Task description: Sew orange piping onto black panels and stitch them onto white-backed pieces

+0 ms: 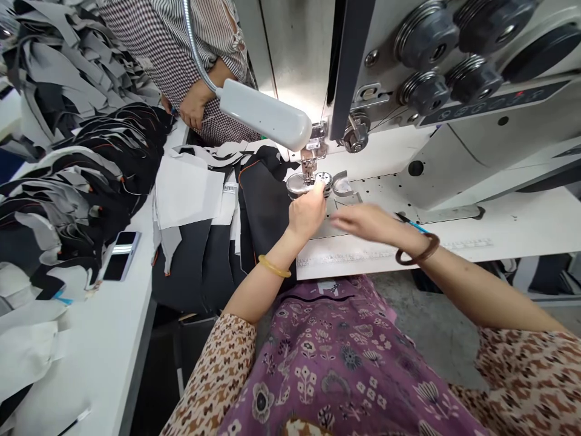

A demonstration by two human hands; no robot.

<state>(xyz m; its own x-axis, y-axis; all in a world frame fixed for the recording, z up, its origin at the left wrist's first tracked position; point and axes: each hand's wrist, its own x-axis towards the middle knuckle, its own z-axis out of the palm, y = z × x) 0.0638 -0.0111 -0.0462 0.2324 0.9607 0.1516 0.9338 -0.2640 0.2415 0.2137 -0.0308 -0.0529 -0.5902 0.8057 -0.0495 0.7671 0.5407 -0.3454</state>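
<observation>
My left hand [307,212], with a yellow bangle at its wrist, is closed with its fingertips at a round metal bobbin [323,177] in the sewing machine bed. Just left of these fingers are the needles and presser foot [309,169]. My right hand [363,221], wearing a brown bangle, hovers over the bed to the right of my left one. Its fingertips are smeared by motion, so whether they hold anything is unclear. A curved metal slide plate [342,183] stands pulled out beside the bobbin. Black fabric pieces [267,212] with orange stitching lie to the left.
A white lamp [267,114] on a bendable neck hangs above the needles. Piles of black and grey cut pieces [91,163] and a phone [121,255] occupy the left table. Another person's hand [196,104] is behind it. A ruler strip [390,253] runs along the front edge.
</observation>
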